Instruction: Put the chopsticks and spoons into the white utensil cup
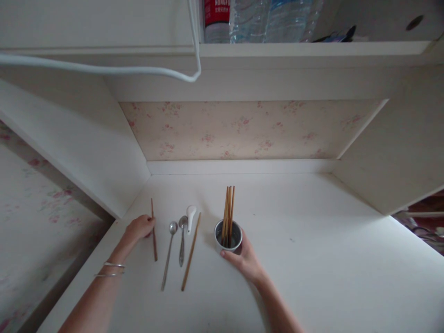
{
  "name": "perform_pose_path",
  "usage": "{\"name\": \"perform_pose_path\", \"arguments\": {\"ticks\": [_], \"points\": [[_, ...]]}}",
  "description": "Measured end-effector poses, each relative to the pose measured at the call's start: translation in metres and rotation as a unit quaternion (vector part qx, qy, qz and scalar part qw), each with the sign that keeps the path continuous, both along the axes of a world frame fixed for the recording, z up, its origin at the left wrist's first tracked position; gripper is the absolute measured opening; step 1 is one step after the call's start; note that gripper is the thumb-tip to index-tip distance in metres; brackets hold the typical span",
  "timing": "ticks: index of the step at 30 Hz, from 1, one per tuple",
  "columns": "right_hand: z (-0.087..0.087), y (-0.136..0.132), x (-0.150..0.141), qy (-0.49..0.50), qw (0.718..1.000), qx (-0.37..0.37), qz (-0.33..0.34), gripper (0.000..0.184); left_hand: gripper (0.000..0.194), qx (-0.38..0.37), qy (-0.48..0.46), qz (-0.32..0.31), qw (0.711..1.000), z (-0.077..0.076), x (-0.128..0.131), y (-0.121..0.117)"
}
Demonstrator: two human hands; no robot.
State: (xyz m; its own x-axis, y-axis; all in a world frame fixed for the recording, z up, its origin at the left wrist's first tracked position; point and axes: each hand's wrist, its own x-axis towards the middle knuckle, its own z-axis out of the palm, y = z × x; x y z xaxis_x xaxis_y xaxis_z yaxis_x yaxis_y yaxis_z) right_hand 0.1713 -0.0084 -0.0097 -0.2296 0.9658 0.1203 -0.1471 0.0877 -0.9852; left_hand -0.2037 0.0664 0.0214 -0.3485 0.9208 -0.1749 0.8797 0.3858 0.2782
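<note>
Silvery round metal cup (217,240) has tan wooden chopsticks (229,212) standing inside and the right hand (246,260) curled round it, while left of it the left hand (139,227) is pinching a thin reddish-brown wooden chopstick (155,243).

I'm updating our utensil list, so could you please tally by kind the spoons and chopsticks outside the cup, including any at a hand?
Metal spoons: 2
White spoon: 1
Chopsticks: 2
Total: 5
</note>
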Motion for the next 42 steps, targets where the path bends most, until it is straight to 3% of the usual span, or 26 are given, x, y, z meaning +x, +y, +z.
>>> {"name": "perform_pose_path", "arguments": {"ticks": [3,5,7,10,12,15,20,25,31,42], "points": [[-0.001,0.000,0.000,-0.001,1.000,0.006,-0.005,0.077,0.036,0.012,-0.024,-0.024,0.999,0.022,0.015,0.000],[-0.001,0.000,0.000,-0.004,1.000,0.010,-0.010,0.077,0.040,0.069,-0.072,-0.047,0.994,0.044,0.035,-0.004],[-0.002,0.001,0.000,-0.008,1.000,0.013,-0.009,0.076,0.042,0.154,-0.162,-0.082,0.971,0.070,0.063,-0.010],[-0.002,0.001,0.000,-0.016,1.000,0.017,-0.005,0.076,0.042,0.219,-0.274,-0.123,0.928,0.105,0.107,-0.019],[-0.002,0.001,0.000,-0.018,1.000,0.022,-0.006,0.076,0.040,0.249,-0.314,-0.144,0.905,0.121,0.133,-0.022],[0.000,0.001,-0.001,-0.014,0.999,0.028,-0.006,0.076,0.035,0.269,-0.331,-0.187,0.885,0.131,0.164,-0.021],[0.002,-0.001,-0.001,-0.023,0.999,0.027,-0.010,0.076,0.030,0.265,-0.311,-0.244,0.879,0.120,0.197,-0.015],[-0.001,0.001,0.000,-0.029,0.999,0.027,-0.023,0.078,0.027,0.252,-0.248,-0.280,0.893,0.088,0.212,-0.016],[0.000,0.002,-0.001,-0.025,0.999,0.030,-0.027,0.080,0.026,0.233,-0.234,-0.271,0.904,0.057,0.218,-0.028],[0.005,0.001,-0.003,-0.011,0.999,0.025,-0.027,0.080,0.030,0.217,-0.311,-0.233,0.895,0.042,0.219,-0.041]]}}
